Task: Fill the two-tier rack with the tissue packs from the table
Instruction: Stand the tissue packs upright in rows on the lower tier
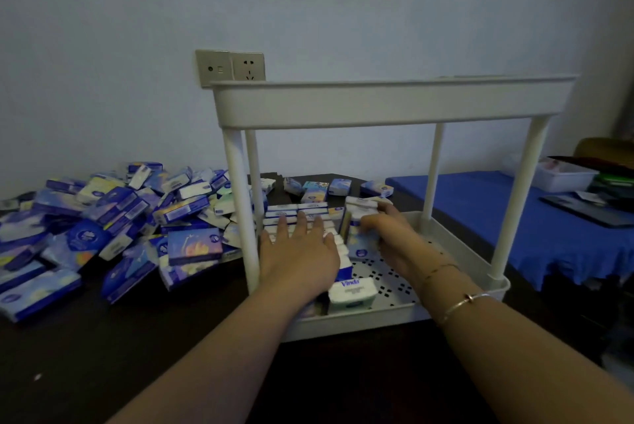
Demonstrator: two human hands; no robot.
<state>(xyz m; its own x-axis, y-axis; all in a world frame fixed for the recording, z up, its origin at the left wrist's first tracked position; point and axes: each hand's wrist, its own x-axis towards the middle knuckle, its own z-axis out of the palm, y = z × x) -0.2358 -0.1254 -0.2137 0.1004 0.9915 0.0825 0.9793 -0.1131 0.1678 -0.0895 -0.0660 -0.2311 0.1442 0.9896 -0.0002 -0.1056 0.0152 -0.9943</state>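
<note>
Tissue packs point(194, 247) are lying in a loose heap on the dark surface point(103, 355) to the left of the white two-tier rack point(394, 104), with a few more scattered behind it. Others are already standing on edge in a tight row along the left part of the rack's lower tray point(387, 278); the right part of that tray is showing its bare perforated floor, and nothing can be seen rising above the wall of the upper tier.

The left hand point(300, 260) is lying flat on top of the standing row, its fingers straight and spread, pressing the packs down. The right hand point(387, 235) is reaching in beside it, its fingers curled round a pack at the row's right end, apparently seating it.

The packs are looking light, soft and springy, in slick plastic wrap, so a stack will probably be slipping or fanning out unless it is being squeezed from both ends; taking hold across the narrow sides should be giving the firmest hold. Crushing seems of little concern.

Room is tight. The front posts point(240, 204) are framing the opening, the upper tier is hanging low over the wrists, and the tray's raised lip point(360, 320) is standing in front. Fresh packs are likely needing to come in over the lip and between the posts, toward the open right side.
</note>
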